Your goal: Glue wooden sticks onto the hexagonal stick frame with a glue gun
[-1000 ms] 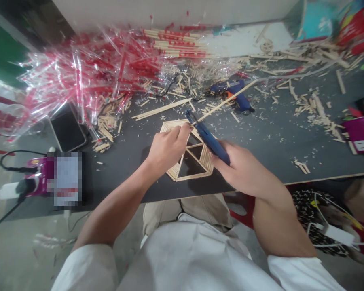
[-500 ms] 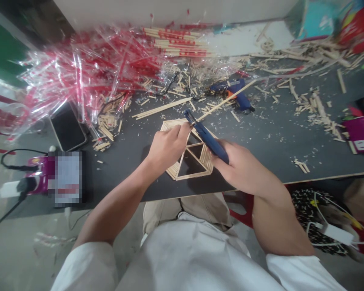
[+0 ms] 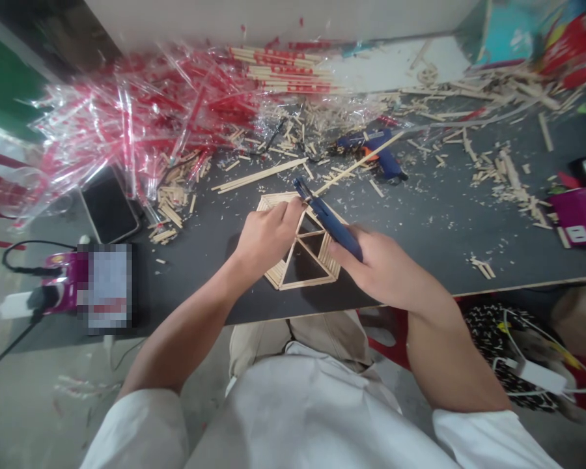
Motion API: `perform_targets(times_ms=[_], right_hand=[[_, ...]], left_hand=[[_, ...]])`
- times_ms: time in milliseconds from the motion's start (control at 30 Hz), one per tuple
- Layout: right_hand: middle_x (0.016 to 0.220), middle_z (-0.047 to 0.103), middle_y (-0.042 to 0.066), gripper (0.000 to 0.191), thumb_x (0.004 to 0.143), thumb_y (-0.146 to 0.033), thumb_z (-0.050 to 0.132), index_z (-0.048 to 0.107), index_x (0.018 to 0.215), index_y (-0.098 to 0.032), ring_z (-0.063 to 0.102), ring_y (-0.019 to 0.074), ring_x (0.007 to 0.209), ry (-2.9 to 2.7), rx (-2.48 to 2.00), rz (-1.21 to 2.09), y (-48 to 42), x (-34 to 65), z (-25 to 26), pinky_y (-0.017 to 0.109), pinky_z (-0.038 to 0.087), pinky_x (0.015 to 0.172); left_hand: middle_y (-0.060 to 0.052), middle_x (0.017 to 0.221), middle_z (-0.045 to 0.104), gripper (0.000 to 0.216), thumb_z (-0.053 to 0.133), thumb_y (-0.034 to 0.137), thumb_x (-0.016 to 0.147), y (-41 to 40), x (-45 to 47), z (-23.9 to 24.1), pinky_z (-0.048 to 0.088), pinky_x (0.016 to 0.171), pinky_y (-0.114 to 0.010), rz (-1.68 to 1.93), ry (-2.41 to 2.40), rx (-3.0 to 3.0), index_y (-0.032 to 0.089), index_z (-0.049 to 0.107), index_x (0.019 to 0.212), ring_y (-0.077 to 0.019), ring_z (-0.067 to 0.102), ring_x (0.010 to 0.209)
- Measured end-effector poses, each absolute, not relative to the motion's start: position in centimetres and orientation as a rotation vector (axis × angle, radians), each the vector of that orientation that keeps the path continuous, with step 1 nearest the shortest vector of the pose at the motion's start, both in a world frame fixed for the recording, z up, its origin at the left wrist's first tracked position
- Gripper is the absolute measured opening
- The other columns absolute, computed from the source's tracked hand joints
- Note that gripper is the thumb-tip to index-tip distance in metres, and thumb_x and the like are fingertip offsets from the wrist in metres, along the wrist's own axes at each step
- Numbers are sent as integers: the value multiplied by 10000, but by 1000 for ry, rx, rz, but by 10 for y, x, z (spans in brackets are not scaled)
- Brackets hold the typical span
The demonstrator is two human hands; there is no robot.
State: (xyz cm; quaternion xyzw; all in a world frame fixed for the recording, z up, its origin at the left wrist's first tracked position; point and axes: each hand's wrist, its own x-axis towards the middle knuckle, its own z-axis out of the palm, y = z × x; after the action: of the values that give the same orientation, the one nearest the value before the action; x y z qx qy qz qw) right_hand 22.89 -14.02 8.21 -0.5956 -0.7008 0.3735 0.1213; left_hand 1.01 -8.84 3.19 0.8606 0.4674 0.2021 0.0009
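A hexagonal frame (image 3: pixel 308 283) of glued wooden sticks, with spokes meeting inside it, lies near the table's front edge. My left hand (image 3: pixel 269 236) is over its left side, fingers closed in a pinch on the near end of a long wooden stick (image 3: pixel 359 163). The stick slants away to the upper right. Wrapped in my right hand (image 3: pixel 383 264) is a blue-handled cutter (image 3: pixel 336 228). Its dark head lies at the stick, beside my left fingertips. Whether the jaws are closed on the stick is too small to tell.
Loose sticks (image 3: pixel 261 176) lie behind the frame, and a blue glue gun (image 3: pixel 388 155) lies farther right. Red-and-clear wrappers (image 3: pixel 176 104) heap at the back left. A phone (image 3: pixel 108 205) and a purple power strip (image 3: pixel 68 280) are at left. Cut stick pieces (image 3: pixel 502 185) litter the right.
The cutter, stick and frame have shifted very slightly left in view along with both hands. The grips look the same.
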Motion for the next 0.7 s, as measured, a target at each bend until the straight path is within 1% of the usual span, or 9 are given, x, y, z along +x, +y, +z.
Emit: perform_targets(times_ms=[133, 300, 367, 467, 567, 700], right_hand=[[1051, 731, 101, 324, 1062, -487, 463, 653, 1086, -225, 686, 280, 983, -2059, -1742, 1088, -141, 229, 82, 375, 487, 851], [1079, 731, 108, 322, 1068, -473, 449, 642, 1103, -218, 687, 282, 988, -2087, -1727, 1106, -140, 228, 84, 375, 490, 850], [1116, 729, 117, 330, 1070, -469, 447, 644, 1128, -211, 686, 286, 1005, -2096, -1713, 1111, -140, 228, 85, 383, 488, 867], [1108, 730, 119, 333, 1068, -470, 449, 648, 1121, -207, 683, 287, 1014, -2085, -1711, 1123, -139, 227, 85, 387, 483, 880], [1029, 733, 107, 330, 1060, -479, 455, 651, 1061, -214, 682, 284, 983, -2059, -1764, 1080, -141, 224, 87, 369, 471, 828], [834, 695, 87, 342, 1046, -486, 462, 604, 885, -221, 655, 253, 796, -2083, -1900, 914, -142, 217, 86, 342, 406, 705]], left_hand=[[-70, 821, 728, 345, 350, 206, 1112, -88, 10, 33, 400, 506, -261, 623, 1458, 2703, 142, 687, 1142, -136, 637, 603], [-68, 818, 727, 340, 355, 222, 1118, -88, 9, 32, 416, 517, -250, 614, 1473, 2707, 143, 685, 1137, -140, 650, 617], [-65, 813, 728, 345, 347, 225, 1120, -88, 9, 32, 412, 518, -246, 618, 1468, 2727, 146, 682, 1134, -138, 649, 614], [-57, 790, 723, 352, 342, 223, 1121, -88, 9, 32, 392, 507, -251, 625, 1464, 2762, 146, 685, 1135, -139, 637, 593], [-57, 792, 725, 353, 348, 223, 1123, -88, 10, 32, 386, 502, -261, 637, 1456, 2766, 140, 690, 1146, -144, 630, 588], [-64, 803, 731, 355, 353, 223, 1123, -88, 10, 31, 382, 509, -271, 636, 1460, 2759, 137, 696, 1157, -145, 629, 594]])
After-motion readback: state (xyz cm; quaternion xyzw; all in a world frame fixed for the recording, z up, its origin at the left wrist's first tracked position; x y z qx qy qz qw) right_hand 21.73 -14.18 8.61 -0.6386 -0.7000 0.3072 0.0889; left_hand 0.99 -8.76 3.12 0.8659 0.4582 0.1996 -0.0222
